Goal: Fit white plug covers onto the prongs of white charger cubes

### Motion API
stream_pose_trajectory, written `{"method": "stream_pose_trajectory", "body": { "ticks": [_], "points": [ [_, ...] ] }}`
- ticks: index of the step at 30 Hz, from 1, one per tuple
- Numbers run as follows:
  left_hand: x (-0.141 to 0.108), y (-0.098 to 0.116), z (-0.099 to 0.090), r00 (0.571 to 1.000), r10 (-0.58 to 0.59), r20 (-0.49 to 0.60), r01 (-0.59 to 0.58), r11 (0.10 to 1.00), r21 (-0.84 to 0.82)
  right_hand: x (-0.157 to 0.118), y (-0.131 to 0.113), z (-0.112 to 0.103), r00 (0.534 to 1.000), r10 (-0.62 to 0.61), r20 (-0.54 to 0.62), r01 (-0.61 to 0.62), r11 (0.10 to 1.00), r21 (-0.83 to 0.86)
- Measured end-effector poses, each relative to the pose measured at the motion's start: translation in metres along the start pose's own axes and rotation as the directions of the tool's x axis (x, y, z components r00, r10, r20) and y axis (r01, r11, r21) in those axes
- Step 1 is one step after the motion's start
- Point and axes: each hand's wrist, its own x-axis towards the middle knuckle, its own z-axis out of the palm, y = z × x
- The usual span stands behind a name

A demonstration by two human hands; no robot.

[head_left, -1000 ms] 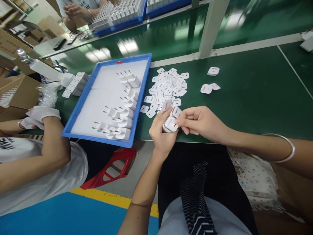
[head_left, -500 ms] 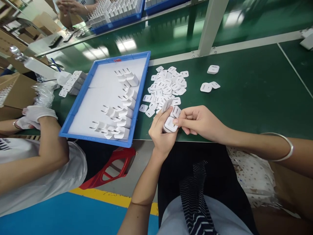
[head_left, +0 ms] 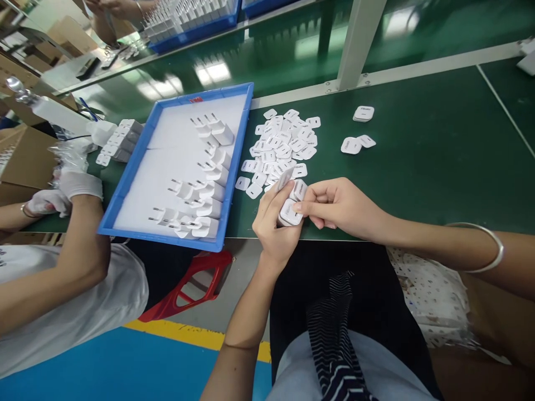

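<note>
Left hand [head_left: 276, 225]: gripping white boxy plastic plug blocks [head_left: 290, 214] at the green bench [head_left: 418, 172] edge.
Right hand [head_left: 346, 209]: thumb on one block's face; pinch cannot be confirmed.
Block handling: likely light, stiff, smooth; hold by sides.
Blue rectangular plastic tray [head_left: 159, 237]: white pronged plugs [head_left: 208, 208], partly filled.
Far blue tray [head_left: 196, 37]: densely packed.

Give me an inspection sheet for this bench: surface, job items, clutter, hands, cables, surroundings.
Surface: green bench bearing a blue tray.
Job items: pronged adapters in the tray; white faceplates piled beside it.
Clutter: crumpled plastic wrap near a carton, left.
Hands: left hand holds at least two white blocks; right hand touches one.
Cables: thin dark line, possibly a cable, at left.
Surroundings: co-worker's gloved hands at left; another person's hands, top left.
</note>
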Motion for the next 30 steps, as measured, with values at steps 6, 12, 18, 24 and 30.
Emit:
{"method": "stream_pose_trajectory", "body": {
  "ticks": [6, 12, 18, 24, 30],
  "points": [
    [-0.001, -0.001, 0.001, 1.000, -0.005, 0.000, 0.005, 1.000, -0.005, 0.001, 0.000, 0.001, 1.000, 0.003, 0.007, -0.003, 1.000, 0.013],
    [-0.002, -0.001, 0.001, 1.000, -0.020, -0.005, 0.020, 1.000, -0.007, 0.004, 0.002, -0.001, 0.999, -0.028, 0.032, 0.030, 0.997, -0.068],
    [0.001, 0.001, -0.002, 0.994, -0.107, 0.016, 0.107, 0.993, -0.041, 0.006, 0.006, -0.003, 0.993, -0.119, -0.014, 0.113, 0.969, -0.218],
    [0.001, -0.003, -0.005, 0.984, -0.179, 0.022, 0.180, 0.971, -0.155, -0.004, 0.009, -0.004, 0.915, -0.400, 0.050, 0.391, 0.853, -0.346],
    [0.003, -0.002, -0.007, 0.970, -0.242, -0.033, 0.232, 0.955, -0.187, -0.006, 0.032, -0.003, 0.799, -0.488, 0.351, 0.550, 0.356, -0.756]
  ]
}}
